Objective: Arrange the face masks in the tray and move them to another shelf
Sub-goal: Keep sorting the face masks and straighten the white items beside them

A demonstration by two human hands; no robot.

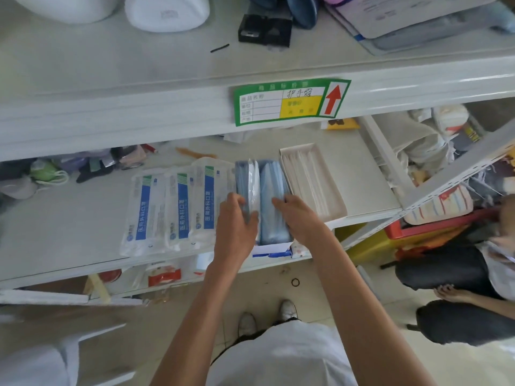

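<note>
Pinching an upright mask pack [247, 181] in the tray [274, 248] with the left hand [237, 222], fingers curled round its near end. Touching the neighbouring blue masks [271, 185] with the right hand [299, 218], fingers nearly straight.

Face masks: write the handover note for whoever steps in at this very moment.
Left hand grips an upright mask pack at the tray's left side.
Right hand presses on the blue pack standing in the tray.
Three flat packs lie overlapping on the shelf, left of the tray.
Done: two packs appear to be in the tray.
Left: load the three flat packs, then carry the tray to another shelf.
</note>
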